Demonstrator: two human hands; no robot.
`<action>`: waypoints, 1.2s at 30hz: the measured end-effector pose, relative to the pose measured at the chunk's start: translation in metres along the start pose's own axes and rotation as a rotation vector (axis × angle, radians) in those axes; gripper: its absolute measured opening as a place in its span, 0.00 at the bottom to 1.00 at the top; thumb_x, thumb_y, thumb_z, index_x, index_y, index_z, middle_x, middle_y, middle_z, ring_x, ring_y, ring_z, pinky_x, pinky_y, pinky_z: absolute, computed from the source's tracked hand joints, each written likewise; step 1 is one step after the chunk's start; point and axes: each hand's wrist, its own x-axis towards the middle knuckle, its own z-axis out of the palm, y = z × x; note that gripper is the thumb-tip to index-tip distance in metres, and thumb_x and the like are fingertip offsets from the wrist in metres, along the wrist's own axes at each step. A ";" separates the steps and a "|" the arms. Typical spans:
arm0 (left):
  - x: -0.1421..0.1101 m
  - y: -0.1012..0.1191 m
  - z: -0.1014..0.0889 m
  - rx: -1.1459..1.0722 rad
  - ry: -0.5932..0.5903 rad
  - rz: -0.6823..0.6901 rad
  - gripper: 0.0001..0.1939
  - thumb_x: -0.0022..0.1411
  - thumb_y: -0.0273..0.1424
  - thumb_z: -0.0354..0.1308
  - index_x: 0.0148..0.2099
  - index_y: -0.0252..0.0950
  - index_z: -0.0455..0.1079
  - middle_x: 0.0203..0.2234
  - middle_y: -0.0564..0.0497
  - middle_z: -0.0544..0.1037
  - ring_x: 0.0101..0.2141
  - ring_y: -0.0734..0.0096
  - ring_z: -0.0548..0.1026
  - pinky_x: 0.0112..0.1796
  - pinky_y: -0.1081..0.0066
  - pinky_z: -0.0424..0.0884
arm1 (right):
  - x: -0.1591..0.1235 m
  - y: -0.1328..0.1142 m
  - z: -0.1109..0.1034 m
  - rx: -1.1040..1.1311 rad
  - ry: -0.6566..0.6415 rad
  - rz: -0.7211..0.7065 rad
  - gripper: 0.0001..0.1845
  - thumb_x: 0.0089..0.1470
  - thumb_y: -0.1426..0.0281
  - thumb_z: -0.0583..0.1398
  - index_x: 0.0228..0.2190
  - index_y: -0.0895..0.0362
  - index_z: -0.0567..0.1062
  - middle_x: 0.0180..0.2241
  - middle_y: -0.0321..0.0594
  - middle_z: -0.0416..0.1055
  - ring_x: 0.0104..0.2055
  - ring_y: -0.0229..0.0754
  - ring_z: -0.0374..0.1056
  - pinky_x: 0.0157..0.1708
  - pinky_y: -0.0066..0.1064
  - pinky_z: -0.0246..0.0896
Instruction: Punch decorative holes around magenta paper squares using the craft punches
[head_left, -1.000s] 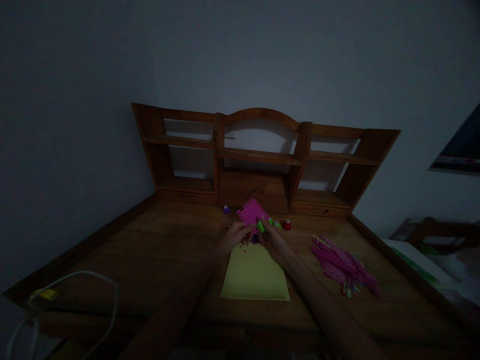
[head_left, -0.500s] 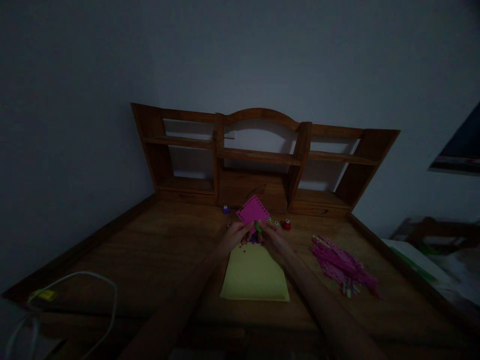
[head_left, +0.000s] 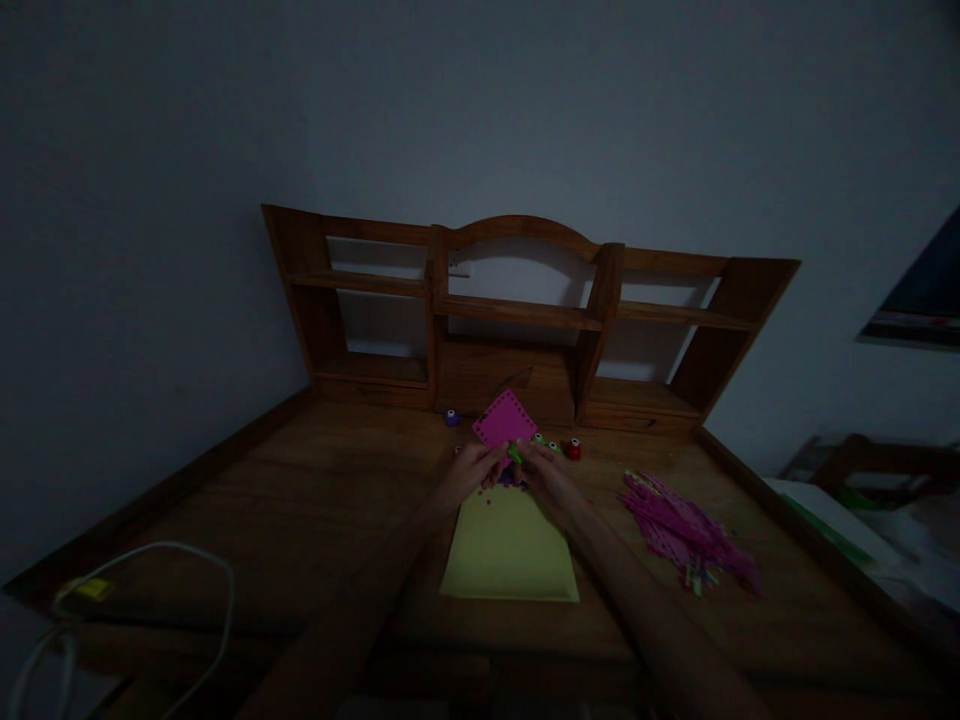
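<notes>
A pink sheet of paper (head_left: 505,417) stands tilted between my hands, with a row of small holes along its edges. My left hand (head_left: 474,472) is closed on its lower left side. From the right, my right hand (head_left: 544,470) closes on a small green craft punch (head_left: 514,454) at the sheet's lower corner; fingers partly hide it. Below them lies a yellow sheet (head_left: 510,550) with small pink bits (head_left: 487,492) near its far end. Something dark purple under my fingers is mostly hidden.
Behind my hands stand a purple punch (head_left: 451,418), a red one (head_left: 574,449) and green ones (head_left: 553,447). Pink strips (head_left: 682,525) lie heaped at right. A wooden shelf (head_left: 517,315) backs the desk; a white cable (head_left: 217,560) loops at front left.
Both hands stay in almost the same place. The pink sheet and green punch have shifted very slightly to the left.
</notes>
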 end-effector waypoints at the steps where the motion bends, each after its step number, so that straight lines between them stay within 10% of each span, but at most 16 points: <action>1: 0.000 0.000 0.000 -0.001 -0.004 0.001 0.28 0.60 0.52 0.52 0.23 0.33 0.66 0.13 0.54 0.66 0.15 0.77 0.63 0.19 0.76 0.56 | 0.000 0.000 0.000 -0.004 0.001 0.004 0.14 0.46 0.60 0.69 0.31 0.58 0.78 0.25 0.36 0.72 0.24 0.34 0.64 0.26 0.26 0.58; 27: -0.007 0.008 0.003 0.023 -0.023 -0.022 0.29 0.61 0.54 0.48 0.23 0.34 0.64 0.14 0.54 0.64 0.15 0.77 0.62 0.18 0.74 0.56 | 0.000 0.005 0.004 -0.084 0.124 -0.003 0.19 0.42 0.57 0.70 0.20 0.58 0.71 0.17 0.31 0.62 0.18 0.31 0.48 0.19 0.28 0.40; 36: -0.010 0.019 0.007 -0.094 0.095 0.001 0.27 0.58 0.52 0.56 0.49 0.36 0.64 0.20 0.56 0.71 0.15 0.78 0.66 0.17 0.78 0.58 | 0.003 0.002 0.005 -0.039 0.051 -0.059 0.20 0.47 0.52 0.65 0.25 0.56 0.70 0.16 0.29 0.59 0.17 0.32 0.48 0.18 0.27 0.44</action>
